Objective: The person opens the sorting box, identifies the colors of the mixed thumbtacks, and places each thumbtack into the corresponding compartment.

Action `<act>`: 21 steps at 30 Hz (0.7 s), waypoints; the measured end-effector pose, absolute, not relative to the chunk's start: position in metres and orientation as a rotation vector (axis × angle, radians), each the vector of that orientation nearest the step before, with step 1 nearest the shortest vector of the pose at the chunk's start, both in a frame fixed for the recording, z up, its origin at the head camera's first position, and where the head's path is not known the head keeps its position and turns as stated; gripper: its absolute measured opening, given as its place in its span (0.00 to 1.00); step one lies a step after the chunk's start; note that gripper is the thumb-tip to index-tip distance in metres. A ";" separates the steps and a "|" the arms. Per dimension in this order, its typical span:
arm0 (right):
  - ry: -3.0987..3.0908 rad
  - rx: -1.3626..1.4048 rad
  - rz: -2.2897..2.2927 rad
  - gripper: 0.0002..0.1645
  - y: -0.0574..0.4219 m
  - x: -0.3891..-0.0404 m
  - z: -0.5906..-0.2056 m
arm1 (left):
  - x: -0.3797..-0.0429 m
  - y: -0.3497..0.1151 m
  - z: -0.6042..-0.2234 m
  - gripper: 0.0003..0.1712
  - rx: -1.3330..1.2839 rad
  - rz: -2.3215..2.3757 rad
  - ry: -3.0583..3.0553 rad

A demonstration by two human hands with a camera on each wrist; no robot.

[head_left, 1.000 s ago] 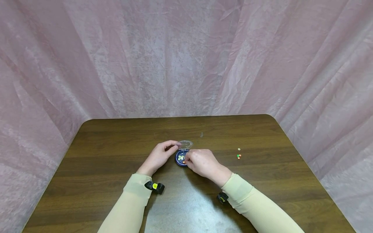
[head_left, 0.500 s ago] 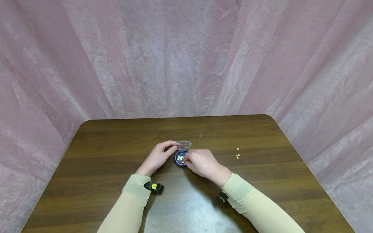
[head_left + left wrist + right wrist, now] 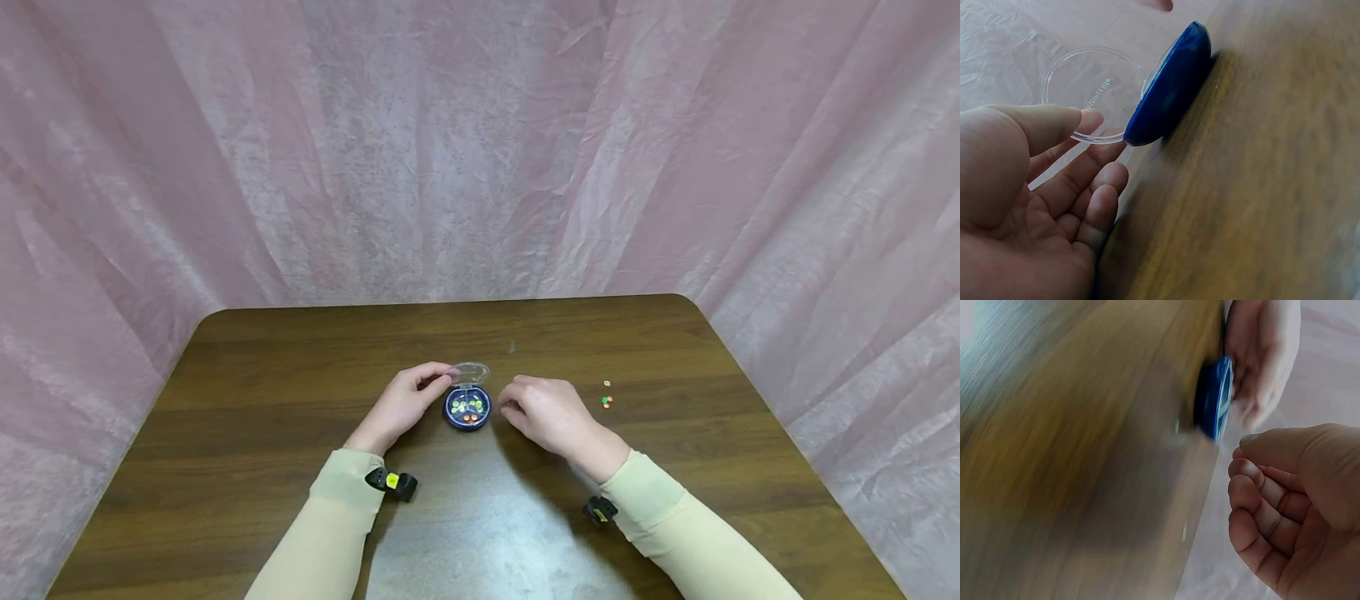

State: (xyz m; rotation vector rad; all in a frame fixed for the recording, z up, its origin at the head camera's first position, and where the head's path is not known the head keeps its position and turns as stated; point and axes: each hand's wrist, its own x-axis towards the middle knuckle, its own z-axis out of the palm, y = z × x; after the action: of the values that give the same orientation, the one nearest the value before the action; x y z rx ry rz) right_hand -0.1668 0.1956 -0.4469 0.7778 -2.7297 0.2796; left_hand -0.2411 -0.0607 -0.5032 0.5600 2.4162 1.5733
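One brown wooden table [image 3: 285, 358] bears the round blue case [image 3: 1169, 90], which sits between two hands. The right hand [image 3: 553, 414] is just beside the case, apart from it, its fingers loosely bent and the thumb tip close to the index fingertip. The left hand [image 3: 401, 404] is at the case's far left, thumb and forefinger pinching the rim of the raised transparent lid [image 3: 469, 374], the other fingers curled below. Inside the case, yellow-green pieces [image 3: 456, 405] lie in the farther part and orange pieces [image 3: 471, 417] in the part nearest the person.

Both pale sleeves [image 3: 326, 517] run out of the head view at the bottom, as does the near side of the table. The right wrist view is smeared by motion, and whether the right thumb and forefinger touch cannot be told. Lettering on the lid is too faint to read, and the pieces in the case are too small to count surely.

A pink curtain [image 3: 420, 183] hangs behind the table's far edge, which is well apart from the lid. A narrow strip of wood separates the right hand from the case. Farther right, beyond that hand, lie a small group of orange and green pieces [image 3: 606, 402] and one pale piece [image 3: 607, 383].
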 end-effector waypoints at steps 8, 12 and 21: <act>-2.774 0.581 0.211 0.03 0.248 -0.165 -0.446 | -0.241 -0.060 -0.502 0.17 0.533 1.574 2.415; -2.800 0.470 0.167 0.03 0.275 -0.166 -0.447 | -0.240 -0.060 -0.501 0.17 0.527 1.576 2.415; -2.904 0.249 0.081 0.05 0.322 -0.174 -0.451 | -0.240 -0.060 -0.502 0.17 0.533 1.576 2.416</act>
State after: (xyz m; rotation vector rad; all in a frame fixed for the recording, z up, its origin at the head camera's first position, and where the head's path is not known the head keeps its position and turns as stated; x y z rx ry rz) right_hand -0.1736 0.3224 -0.4509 0.2492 -2.9040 0.0812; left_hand -0.2400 -0.0602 -0.5019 0.5331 2.4155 1.5763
